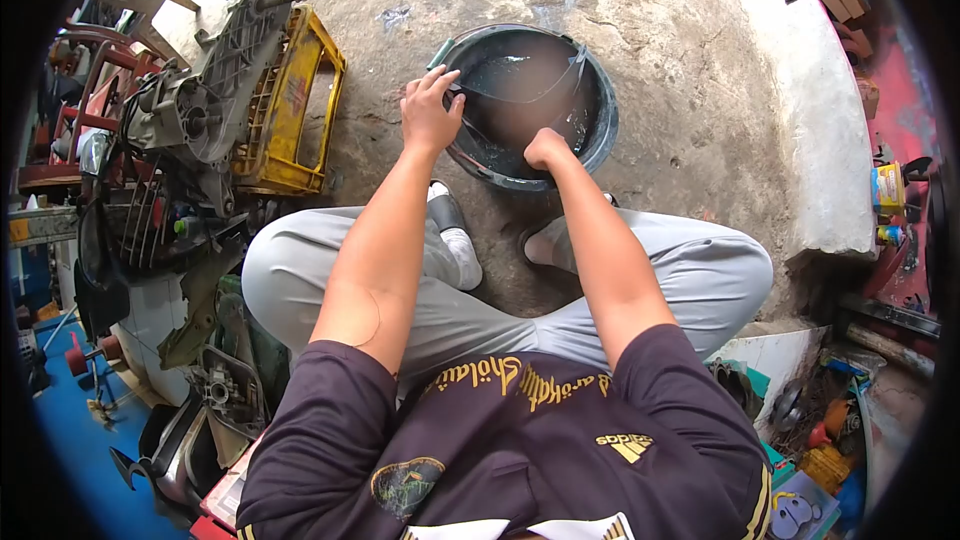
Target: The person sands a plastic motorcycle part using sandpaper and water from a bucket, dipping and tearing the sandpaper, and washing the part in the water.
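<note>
A round black bucket [606, 130] stands on the floor in front of my feet. It holds what looks like dark liquid, and a blurred patch hides much of its inside. A thin wire-like line [545, 96] curves across its mouth. My left hand [430, 112] lies at the bucket's left rim, with fingers stretched out and apart over the edge. Over the near rim, my right hand [548, 148] is closed into a fist. Whatever it grips, if anything, is hidden.
To the left, a yellow crate [318, 90] stands beside a grey metal engine casing [245, 60]. Red chairs [95, 90] and loose parts lie further left. A raised concrete ledge [815, 130] runs along the right, with assorted tools and parts [830, 430] below it.
</note>
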The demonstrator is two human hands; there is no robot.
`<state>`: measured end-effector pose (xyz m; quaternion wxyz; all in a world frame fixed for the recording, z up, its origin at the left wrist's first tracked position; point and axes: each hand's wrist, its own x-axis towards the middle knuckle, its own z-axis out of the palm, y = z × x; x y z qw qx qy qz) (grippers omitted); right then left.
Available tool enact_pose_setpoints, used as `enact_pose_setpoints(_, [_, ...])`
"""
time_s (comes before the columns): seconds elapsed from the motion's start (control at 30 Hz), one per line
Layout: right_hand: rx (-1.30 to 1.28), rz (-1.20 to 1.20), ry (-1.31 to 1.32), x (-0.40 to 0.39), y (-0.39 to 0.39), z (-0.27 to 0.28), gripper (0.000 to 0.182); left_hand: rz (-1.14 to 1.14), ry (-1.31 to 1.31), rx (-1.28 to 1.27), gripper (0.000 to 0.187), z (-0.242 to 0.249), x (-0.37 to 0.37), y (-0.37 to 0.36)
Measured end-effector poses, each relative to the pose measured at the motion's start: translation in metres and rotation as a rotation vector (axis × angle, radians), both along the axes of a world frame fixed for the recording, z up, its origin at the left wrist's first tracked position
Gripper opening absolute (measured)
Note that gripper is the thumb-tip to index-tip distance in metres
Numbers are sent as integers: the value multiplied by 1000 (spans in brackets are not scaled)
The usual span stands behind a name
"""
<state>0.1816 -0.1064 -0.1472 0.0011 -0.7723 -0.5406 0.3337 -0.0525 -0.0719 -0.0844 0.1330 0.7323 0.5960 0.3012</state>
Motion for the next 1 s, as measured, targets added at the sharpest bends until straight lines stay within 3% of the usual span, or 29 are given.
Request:
enact_pose_setpoints(0.07, [-243,178,-183,-4,10,-7,28,0,32,-10,53,3,0,0])
enact_pose_setpoints(0.17, [-310,250,-223,-7,15,-32,26,11,35,-1,59,2,0,-1])
enact_pose_setpoints(0.2, [-430,408,-208,-9,25,-41,26,18,48,-36,64,1,0,0])
enact_pose_setpoints(0.23, [-426,407,-213,-9,20,-23,26,19,43,-31,64,1,0,2])
enact_pose_setpoints(0.3, [-383,-160,643,-6,1,12,26,26,15,-39,66,-3,0,1])
enact_pose_setpoints(0.37, [-295,-252,1242,-2,2,24,24,26,3,-38,68,-5,1,4])
enact_pose_setpoints(0.4, [-199,-269,1259,-8,2,54,14,19,0,-40,69,-8,1,3])
enact_pose_setpoints(0.5, [149,-287,1065,-29,15,107,16,16,-9,-78,70,3,3,0])
enact_pose_setpoints(0.57, [340,-92,817,-33,30,123,16,15,-7,-95,72,5,4,1])
enact_pose_setpoints(0.63, [330,-87,762,-37,39,143,17,5,-2,-91,75,-3,2,2])
enact_pose_setpoints(0.7, [435,27,538,-35,43,145,21,17,-18,-103,78,-10,0,1])
enact_pose_setpoints(0.8, [356,75,504,-24,36,134,22,149,-40,-60,84,-1,5,-1])
enact_pose_setpoints(0.93, [-35,330,98,7,9,87,23,249,-83,-21,74,-2,2,0])
enact_pose_setpoints(1.0, [-101,188,-161,13,0,53,28,145,-134,-93,62,-13,-1,8])
